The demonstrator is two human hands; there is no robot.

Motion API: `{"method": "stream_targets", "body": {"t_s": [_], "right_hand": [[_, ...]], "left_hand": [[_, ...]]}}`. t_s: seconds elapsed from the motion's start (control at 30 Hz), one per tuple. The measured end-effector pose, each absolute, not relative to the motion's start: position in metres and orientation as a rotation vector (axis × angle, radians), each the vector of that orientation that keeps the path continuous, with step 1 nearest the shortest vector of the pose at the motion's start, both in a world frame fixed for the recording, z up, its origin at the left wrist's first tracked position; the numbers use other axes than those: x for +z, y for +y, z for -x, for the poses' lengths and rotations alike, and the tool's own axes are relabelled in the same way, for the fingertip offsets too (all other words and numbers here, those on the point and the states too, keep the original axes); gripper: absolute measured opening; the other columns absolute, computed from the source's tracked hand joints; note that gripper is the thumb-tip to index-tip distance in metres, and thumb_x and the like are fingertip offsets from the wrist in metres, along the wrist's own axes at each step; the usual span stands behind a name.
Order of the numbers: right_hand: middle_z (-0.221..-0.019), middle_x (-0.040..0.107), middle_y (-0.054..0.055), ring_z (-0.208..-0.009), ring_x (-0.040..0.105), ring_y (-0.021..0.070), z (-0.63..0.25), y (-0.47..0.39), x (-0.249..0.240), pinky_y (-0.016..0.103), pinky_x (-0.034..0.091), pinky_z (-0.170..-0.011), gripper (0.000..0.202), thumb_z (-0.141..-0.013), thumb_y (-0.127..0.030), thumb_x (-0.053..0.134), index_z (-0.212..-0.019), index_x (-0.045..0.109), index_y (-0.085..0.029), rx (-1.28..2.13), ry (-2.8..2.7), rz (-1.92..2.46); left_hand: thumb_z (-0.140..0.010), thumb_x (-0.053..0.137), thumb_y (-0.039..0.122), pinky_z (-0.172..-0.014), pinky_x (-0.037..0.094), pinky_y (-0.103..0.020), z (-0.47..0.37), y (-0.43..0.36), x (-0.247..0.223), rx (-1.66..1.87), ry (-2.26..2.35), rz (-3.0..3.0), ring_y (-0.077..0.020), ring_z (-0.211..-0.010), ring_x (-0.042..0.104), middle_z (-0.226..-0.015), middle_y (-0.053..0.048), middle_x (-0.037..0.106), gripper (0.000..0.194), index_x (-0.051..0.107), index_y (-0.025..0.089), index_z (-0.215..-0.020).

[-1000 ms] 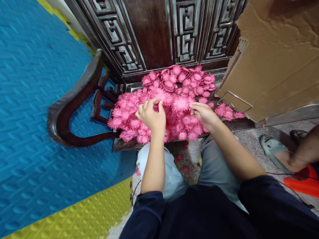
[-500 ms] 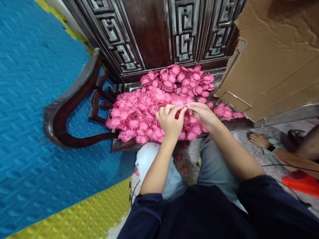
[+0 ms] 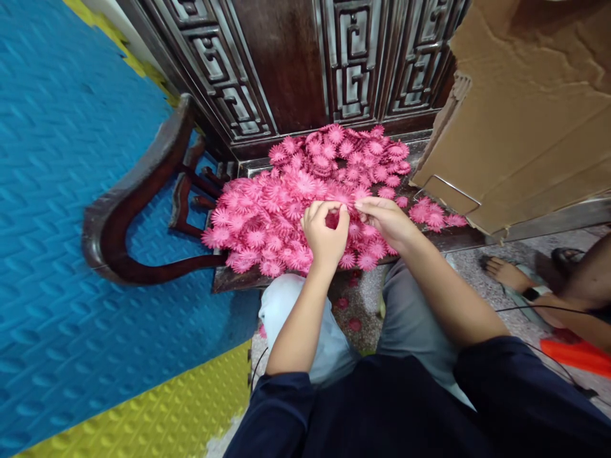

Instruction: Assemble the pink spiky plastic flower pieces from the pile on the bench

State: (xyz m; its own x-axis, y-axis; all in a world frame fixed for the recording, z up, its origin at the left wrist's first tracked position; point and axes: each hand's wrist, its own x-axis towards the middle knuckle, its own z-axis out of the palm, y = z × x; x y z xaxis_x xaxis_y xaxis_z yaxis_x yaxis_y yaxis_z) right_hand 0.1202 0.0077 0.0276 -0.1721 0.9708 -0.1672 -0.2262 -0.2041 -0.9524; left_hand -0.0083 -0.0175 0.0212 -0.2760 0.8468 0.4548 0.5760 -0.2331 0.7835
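Observation:
A broad heap of pink artificial flowers (image 3: 260, 222) with spiky, star-like petals covers the dark wooden seat in front of me. Over its front right part my left hand (image 3: 326, 234) is closed, thumb and forefinger meeting in a ring at the edge of a pink flower (image 3: 340, 196). A short gap to the right, my right hand (image 3: 386, 220) pinches with thumb and forefinger; whatever is between those fingertips is too small to make out.
A curved wooden armrest (image 3: 133, 184) stands left, a carved backrest (image 3: 298, 63) behind. Cardboard (image 3: 525, 121) leans at the right beside a small group of flowers (image 3: 432, 213). Blue matting (image 3: 57, 254) covers the left floor. Another person's foot (image 3: 508, 272) is at the right.
My fingertips, which were together, have drawn apart, the left hand shifting slightly left. The other person's foot has moved a little to the right.

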Motion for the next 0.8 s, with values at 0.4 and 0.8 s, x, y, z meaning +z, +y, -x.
{"method": "stream_targets", "body": {"t_s": [0.4,0.8], "right_hand": [[-0.061,0.05,-0.005,-0.051,0.039,0.0067,-0.128,0.023,0.02,0.024,0.026,-0.051,0.024,-0.055,-0.027,0.074,-0.067,0.055,-0.018,1.512,-0.603,1.205],[-0.056,0.052,-0.006,-0.048,0.043,0.0042,-0.116,0.012,0.022,0.022,0.03,-0.049,0.025,-0.051,-0.028,0.077,-0.064,0.058,-0.016,1.611,-0.77,1.142]], "left_hand": [[-0.085,0.051,0.035,-0.085,0.034,-0.034,0.041,-0.005,0.024,1.812,2.094,-1.585,-0.0179,-0.082,0.051,-0.079,-0.004,0.056,0.018,0.063,0.022,-0.085],[-0.075,0.064,0.041,-0.09,0.032,-0.041,0.046,-0.002,0.019,1.508,2.231,-1.735,-0.0251,-0.098,0.049,-0.097,-0.007,0.058,0.025,0.068,0.028,-0.096]]}}
